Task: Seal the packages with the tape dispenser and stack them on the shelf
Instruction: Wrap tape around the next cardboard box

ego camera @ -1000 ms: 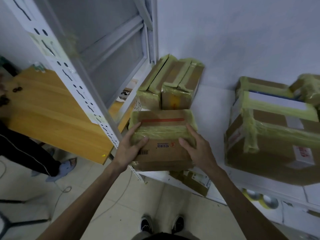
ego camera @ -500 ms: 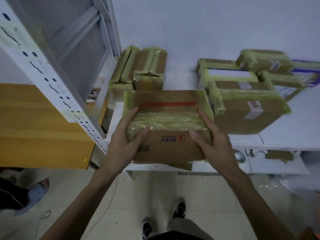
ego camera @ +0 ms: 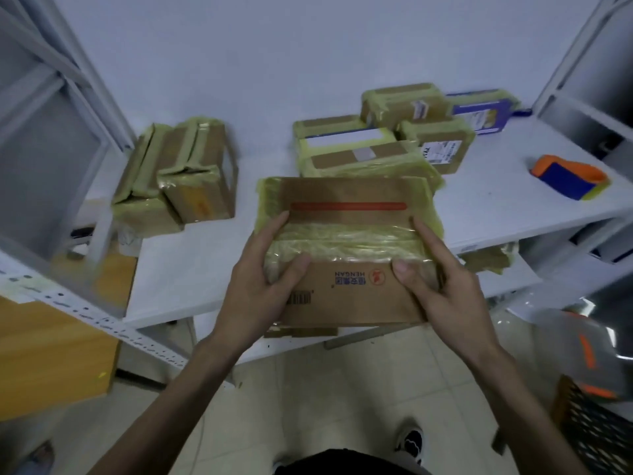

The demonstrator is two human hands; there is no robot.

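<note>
left hand (ego camera: 260, 279) and right hand (ego camera: 442, 286) clamped on opposite ends of flat brown cardboard box banded in wrinkled yellowish tape (ego camera: 346, 241), thumbs on top. held over front edge of white shelf board (ego camera: 178, 269). risk: slick tape under thumbs, may slip; may also clip taped package pile (ego camera: 363, 156) just behind. red stripe on lid, blue print upside down.

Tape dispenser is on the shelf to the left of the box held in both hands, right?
No. The head view shows the tape dispenser on the shelf to the right of the box, not the left. The left hand and right hand do both hold that box.
</note>
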